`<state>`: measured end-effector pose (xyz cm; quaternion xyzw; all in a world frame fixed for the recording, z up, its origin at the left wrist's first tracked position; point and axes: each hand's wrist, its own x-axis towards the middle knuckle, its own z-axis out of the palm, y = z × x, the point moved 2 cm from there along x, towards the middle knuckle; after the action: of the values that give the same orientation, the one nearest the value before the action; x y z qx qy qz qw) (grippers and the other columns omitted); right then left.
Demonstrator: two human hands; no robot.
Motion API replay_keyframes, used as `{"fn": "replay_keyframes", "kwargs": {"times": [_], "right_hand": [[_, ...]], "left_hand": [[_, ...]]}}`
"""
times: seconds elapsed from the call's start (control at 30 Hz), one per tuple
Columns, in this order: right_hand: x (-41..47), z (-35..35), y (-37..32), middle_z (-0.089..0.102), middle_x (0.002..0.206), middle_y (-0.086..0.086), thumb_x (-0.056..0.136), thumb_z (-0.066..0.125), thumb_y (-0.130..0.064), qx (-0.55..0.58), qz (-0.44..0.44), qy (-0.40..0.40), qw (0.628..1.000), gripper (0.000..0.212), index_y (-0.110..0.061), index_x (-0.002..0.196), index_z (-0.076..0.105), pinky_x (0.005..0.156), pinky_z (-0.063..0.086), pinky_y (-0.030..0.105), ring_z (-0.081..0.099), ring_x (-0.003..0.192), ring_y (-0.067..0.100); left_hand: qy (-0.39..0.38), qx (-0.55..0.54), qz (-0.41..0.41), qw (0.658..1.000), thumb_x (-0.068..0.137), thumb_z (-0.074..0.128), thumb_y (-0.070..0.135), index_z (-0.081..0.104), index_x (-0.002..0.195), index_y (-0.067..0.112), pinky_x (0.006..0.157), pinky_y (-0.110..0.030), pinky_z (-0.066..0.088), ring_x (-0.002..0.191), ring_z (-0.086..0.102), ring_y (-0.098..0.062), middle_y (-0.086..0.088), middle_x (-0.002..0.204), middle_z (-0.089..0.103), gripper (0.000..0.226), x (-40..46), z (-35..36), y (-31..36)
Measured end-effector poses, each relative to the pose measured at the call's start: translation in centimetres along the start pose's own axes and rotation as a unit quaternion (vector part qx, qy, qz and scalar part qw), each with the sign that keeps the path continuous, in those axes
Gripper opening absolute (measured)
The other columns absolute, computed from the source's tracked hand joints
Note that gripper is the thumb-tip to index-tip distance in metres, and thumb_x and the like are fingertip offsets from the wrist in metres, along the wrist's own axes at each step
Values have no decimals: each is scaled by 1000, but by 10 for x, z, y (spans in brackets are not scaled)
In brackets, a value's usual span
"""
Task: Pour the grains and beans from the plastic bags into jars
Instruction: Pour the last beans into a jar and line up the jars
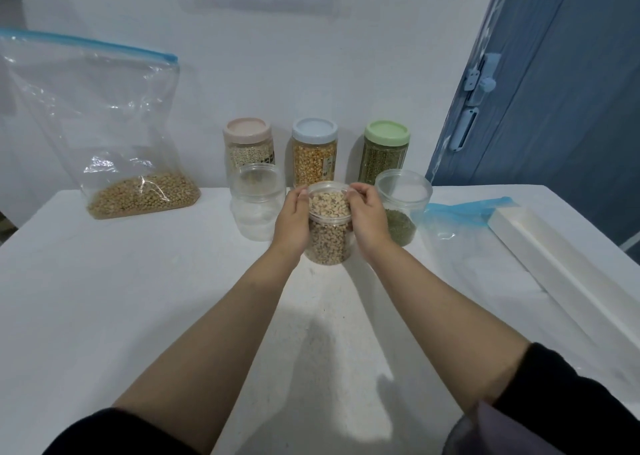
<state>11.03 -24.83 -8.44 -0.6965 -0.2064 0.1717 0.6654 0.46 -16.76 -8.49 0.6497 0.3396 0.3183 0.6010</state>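
Note:
An open clear jar (329,236) full of pale speckled beans stands mid-table. My left hand (292,220) grips its left side and my right hand (367,217) grips its right side near the rim. Left of it stands an empty clear jar (256,205). To the right, another open jar (403,208) holds some green beans at its bottom. A big zip bag (114,136) with tan soybeans at its bottom leans against the wall at the left. An empty zip bag (460,226) lies flat at the right.
Three lidded jars line the wall: a beige-lidded one (247,143) with white grain, a blue-lidded one (314,149) with corn, a green-lidded one (386,149) with green beans. A long white box (561,260) lies at the right. A blue door (554,91) stands behind it.

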Motion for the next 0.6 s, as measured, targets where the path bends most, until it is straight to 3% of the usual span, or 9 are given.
{"fn": "replay_keyframes", "kwargs": {"times": [0.27, 0.47, 0.6], "right_hand": [[26, 7, -9, 60, 106, 0, 104, 48, -22, -43, 2, -6, 999, 21, -12, 122, 54, 71, 45, 18, 57, 93, 12], [29, 9, -10, 60, 113, 0, 105, 46, -25, -52, 9, -14, 998, 23, -15, 125, 53, 93, 48, 35, 58, 106, 18], [13, 4, -21, 55, 137, 2, 106, 41, -30, -58, 21, -30, 998, 37, -20, 141, 46, 109, 43, 44, 52, 124, 19]], "left_hand": [[17, -15, -13, 1000, 107, 35, 33, 51, 136, 21, 106, -42, 45, 122, 54, -21, -4, 130, 59, 36, 30, 8, 4], [23, -45, -28, 998, 108, 33, 33, 52, 136, 20, 105, -37, 44, 123, 54, -19, -1, 127, 59, 36, 30, 12, 7], [14, -64, -42, 997, 108, 30, 37, 48, 143, 25, 108, -38, 43, 129, 51, -17, 3, 138, 55, 41, 7, 12, 12]]}}
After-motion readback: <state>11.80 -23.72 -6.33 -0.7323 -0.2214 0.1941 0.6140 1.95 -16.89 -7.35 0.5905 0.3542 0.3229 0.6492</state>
